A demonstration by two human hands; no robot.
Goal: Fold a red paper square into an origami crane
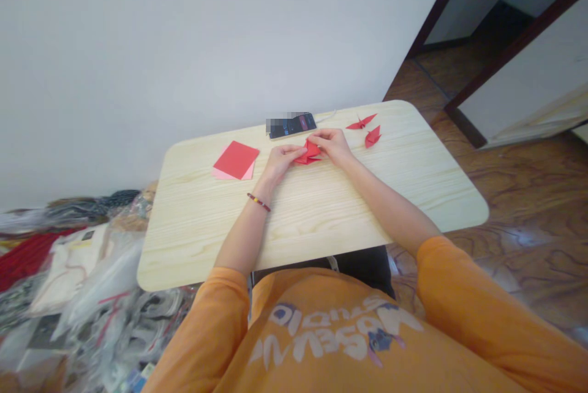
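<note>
Between my hands, over the middle of the table, is a partly folded piece of red origami paper point(309, 153) with pointed flaps. My left hand point(281, 161) pinches its left side, thumb and fingers pressed together. From the right, my right hand point(331, 143) grips its upper right edge with closed fingertips. Some of the folds are hidden behind my fingers. Two finished-looking red paper cranes lie to the right: one crane point(362, 122) with wings spread, and another crane point(373, 137) closer to me. Left of my hands rests a red paper square point(236, 160) on top of pink paper point(250, 172).
A phone point(292, 126) with a lit screen and a pale cable point(327, 117) is at the table's back edge, by the wall. The pale wood table point(197, 228) has rounded corners. Plastic-wrapped bundles point(101, 270) crowd the floor at left; a doorway is at right.
</note>
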